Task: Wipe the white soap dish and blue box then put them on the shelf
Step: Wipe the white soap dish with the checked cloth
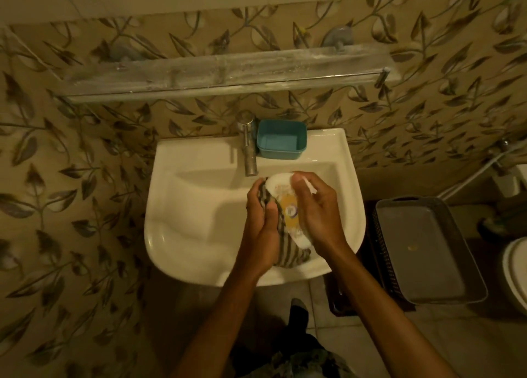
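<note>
Over the basin I hold the white soap dish (pixel 281 188), an oval tilted on edge with a yellow label on its face. My right hand (pixel 316 206) grips its right rim. My left hand (pixel 261 220) presses a striped grey cloth (pixel 288 253) against its left side; the cloth hangs below the dish. The blue box (pixel 281 139), open and rectangular, stands on the sink's back ledge right of the tap. The glass shelf (pixel 222 75) runs along the wall above the sink, with nothing on it.
The white sink (pixel 185 206) juts out from a leaf-patterned tiled wall, with a metal tap (pixel 248 146) at its back centre. A dark basket with a grey tray lid (pixel 425 252) stands to the right, and a toilet edge (pixel 516 272) beyond it.
</note>
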### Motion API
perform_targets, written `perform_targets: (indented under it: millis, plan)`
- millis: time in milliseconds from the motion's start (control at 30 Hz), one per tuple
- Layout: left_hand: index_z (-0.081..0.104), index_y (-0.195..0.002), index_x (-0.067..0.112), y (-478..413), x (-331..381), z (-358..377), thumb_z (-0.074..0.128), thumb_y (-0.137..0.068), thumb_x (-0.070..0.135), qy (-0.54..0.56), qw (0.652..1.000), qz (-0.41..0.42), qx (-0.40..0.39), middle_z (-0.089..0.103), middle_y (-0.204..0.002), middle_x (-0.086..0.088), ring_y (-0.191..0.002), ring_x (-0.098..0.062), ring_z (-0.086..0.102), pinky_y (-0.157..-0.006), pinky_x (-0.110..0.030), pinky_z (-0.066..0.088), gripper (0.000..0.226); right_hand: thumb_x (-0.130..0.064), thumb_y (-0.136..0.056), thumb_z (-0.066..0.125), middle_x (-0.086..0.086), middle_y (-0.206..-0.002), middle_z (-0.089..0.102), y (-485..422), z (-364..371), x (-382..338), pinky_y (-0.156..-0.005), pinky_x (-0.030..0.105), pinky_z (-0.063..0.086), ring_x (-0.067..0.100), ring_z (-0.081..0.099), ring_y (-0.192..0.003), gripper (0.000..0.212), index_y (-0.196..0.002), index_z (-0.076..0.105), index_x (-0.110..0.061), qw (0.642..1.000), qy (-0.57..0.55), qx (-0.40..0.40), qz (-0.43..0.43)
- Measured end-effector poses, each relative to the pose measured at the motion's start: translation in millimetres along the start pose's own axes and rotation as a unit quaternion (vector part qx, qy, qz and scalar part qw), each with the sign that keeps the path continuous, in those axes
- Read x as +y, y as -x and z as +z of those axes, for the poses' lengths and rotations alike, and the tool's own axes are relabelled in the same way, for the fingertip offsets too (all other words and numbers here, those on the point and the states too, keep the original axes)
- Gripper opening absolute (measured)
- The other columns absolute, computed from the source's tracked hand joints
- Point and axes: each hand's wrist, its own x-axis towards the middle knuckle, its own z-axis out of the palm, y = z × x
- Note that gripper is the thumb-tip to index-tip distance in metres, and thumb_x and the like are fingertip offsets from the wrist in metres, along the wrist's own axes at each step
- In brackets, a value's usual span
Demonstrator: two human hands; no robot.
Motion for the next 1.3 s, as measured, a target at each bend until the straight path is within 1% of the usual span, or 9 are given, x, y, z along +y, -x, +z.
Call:
perform_targets:
  millis: [167, 333, 433, 567, 667, 867, 1067, 1167, 1300]
  plan:
    - [0.04, -0.129, 0.029, -21.6, 6.8, -16.4, 0.031, -0.101, 0.027, 0.003, 1.0, -0.018, -0.015, 0.054, -0.13, -0.009, -0.116, -0.022, 0.056, -0.102, -0.047, 0.045, 0.029, -0.028, -0.088, 0.064, -0.002, -0.097, 0.074, -14.6, -13.5, -1.4, -0.078, 0.027, 0.057, 0.012, 0.07, -0.09, 0.024, -0.11, 0.068, -0.018, 0.984, 0.048, -0.167, -0.026]
    - [0.041, -0.131, 0.022, -13.6, -9.8, -18.1, 0.041, -0.098, 0.03, -0.045, 0.998, -0.045, 0.007, 0.054, -0.129, -0.008, -0.116, -0.022, 0.055, -0.103, -0.049, 0.043, 0.034, -0.053, -0.065, 0.078, -0.009, -0.051, 0.063, -30.1, -16.1, 3.1, -0.046, 0.016, 0.044, 0.0, 0.057, -0.045, 0.049, -0.098, 0.055, -0.025, 0.989, 0.104, -0.067, 0.083]
    - [0.041, -0.132, 0.021, -21.9, -6.8, -26.1, 0.044, -0.097, 0.03, -0.032, 0.996, -0.047, 0.069, 0.054, -0.129, -0.008, -0.116, -0.023, 0.054, -0.102, -0.048, 0.044, 0.037, -0.051, -0.072, 0.073, -0.001, -0.072, 0.071, -17.0, -15.2, 17.1, -0.06, 0.029, 0.05, 0.013, 0.067, -0.065, 0.031, -0.077, 0.066, -0.02, 0.989, -0.019, -0.046, 0.137]
    - [0.032, -0.139, 0.02, -22.4, -2.4, -26.0, 0.037, -0.1, 0.026, -0.02, 0.987, -0.017, 0.156, 0.046, -0.134, -0.005, -0.119, -0.02, 0.049, -0.099, -0.036, 0.047, 0.04, -0.041, -0.072, 0.073, 0.006, -0.108, 0.072, 8.9, 8.0, 35.3, -0.071, 0.033, 0.059, 0.022, 0.071, -0.096, 0.039, -0.108, 0.066, -0.027, 0.947, -0.238, -0.024, 0.215]
    - [0.03, -0.138, 0.02, -3.3, -11.5, -16.2, 0.031, -0.101, 0.02, -0.049, 0.993, 0.026, 0.105, 0.04, -0.13, -0.001, -0.117, -0.016, 0.046, -0.095, -0.031, 0.048, 0.037, -0.038, -0.081, 0.07, 0.008, -0.099, 0.074, 3.9, 17.7, 35.2, -0.063, 0.03, 0.058, 0.021, 0.073, -0.086, 0.03, -0.104, 0.069, -0.019, 0.961, -0.177, 0.067, 0.202]
    - [0.052, -0.119, 0.016, -46.2, -2.3, -37.2, 0.033, -0.1, 0.017, -0.164, 0.983, -0.052, -0.065, 0.057, -0.114, -0.005, -0.107, -0.023, 0.056, -0.091, -0.033, 0.045, 0.027, -0.029, -0.074, 0.077, 0.003, -0.079, 0.075, -6.1, 6.6, 35.2, -0.067, 0.027, 0.056, 0.02, 0.071, -0.076, 0.016, -0.079, 0.076, -0.014, 0.999, -0.003, -0.024, 0.041]
    - [0.036, -0.133, 0.026, -39.6, -11.3, -11.0, 0.026, -0.102, 0.029, -0.054, 0.997, -0.054, 0.003, 0.053, -0.122, 0.0, -0.104, -0.016, 0.059, -0.086, -0.033, 0.054, 0.033, -0.023, -0.071, 0.082, 0.003, -0.073, 0.073, -51.5, 4.4, 22.3, -0.065, 0.041, 0.061, 0.028, 0.073, -0.076, 0.011, -0.065, 0.073, -0.02, 0.971, -0.121, 0.178, 0.101]
    - [0.037, -0.132, 0.018, -46.2, -10.3, -11.4, 0.029, -0.101, 0.019, -0.126, 0.992, -0.004, 0.021, 0.05, -0.129, -0.01, -0.111, -0.021, 0.055, -0.091, -0.032, 0.049, 0.032, -0.025, -0.074, 0.08, 0.001, -0.071, 0.073, -52.0, -2.5, 24.2, -0.061, 0.039, 0.061, 0.027, 0.073, -0.072, 0.01, -0.067, 0.073, -0.02, 0.988, -0.076, 0.104, 0.089]
    - [0.041, -0.128, 0.022, -56.2, 4.8, -13.1, 0.029, -0.101, 0.025, -0.187, 0.972, -0.024, -0.139, 0.057, -0.123, -0.01, -0.107, -0.022, 0.058, -0.097, -0.041, 0.047, 0.029, -0.035, -0.084, 0.069, 0.004, -0.07, 0.073, -55.8, -11.7, 18.3, -0.058, 0.031, 0.056, 0.022, 0.071, -0.064, 0.025, -0.074, 0.073, -0.013, 0.997, 0.029, -0.064, 0.022]
